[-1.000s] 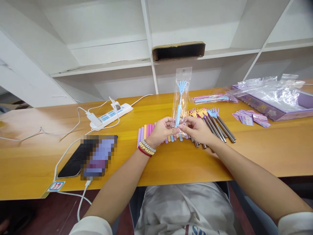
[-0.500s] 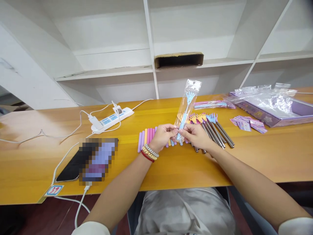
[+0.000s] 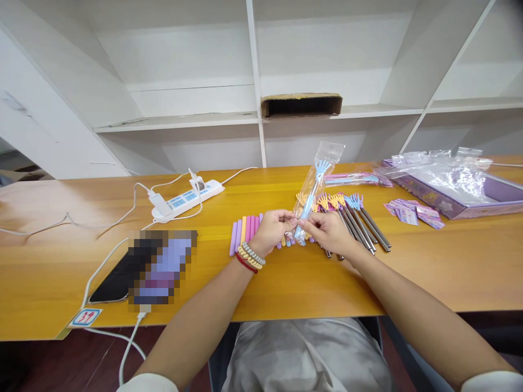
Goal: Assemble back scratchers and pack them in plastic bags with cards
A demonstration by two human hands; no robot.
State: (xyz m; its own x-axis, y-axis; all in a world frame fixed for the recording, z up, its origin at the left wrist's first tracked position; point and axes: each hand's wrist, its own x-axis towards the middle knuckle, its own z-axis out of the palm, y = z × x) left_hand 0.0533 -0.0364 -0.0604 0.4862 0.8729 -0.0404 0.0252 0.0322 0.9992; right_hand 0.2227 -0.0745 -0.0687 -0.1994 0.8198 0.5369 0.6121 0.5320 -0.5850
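Note:
A blue back scratcher [image 3: 310, 198] with a hand-shaped head lies inside a clear plastic bag [image 3: 332, 152], tilted with its head up and to the right. My left hand [image 3: 273, 231] pinches the bag's lower left edge. On the other side, my right hand [image 3: 329, 231] is closed on the bag near the handle's lower end. Below and behind my hands lie coloured handle tubes [image 3: 249, 230] in a row, partly hidden by the left hand. Metal rods with yellow, purple and blue scratcher heads [image 3: 354, 201] fan out beside my right hand.
Bagged scratchers [image 3: 353, 178] lie at the back. Small printed cards [image 3: 412, 211] sit before a purple box [image 3: 461, 211] heaped with clear bags. On the left are a power strip [image 3: 190, 197], cables and two phones [image 3: 112, 283]. A cardboard box [image 3: 302, 98] stands on the shelf behind.
The bagged back scratcher leans further right, and its top flap now looks flatter and more spread. Both hands keep hold of it in nearly the same place. The view has shifted slightly.

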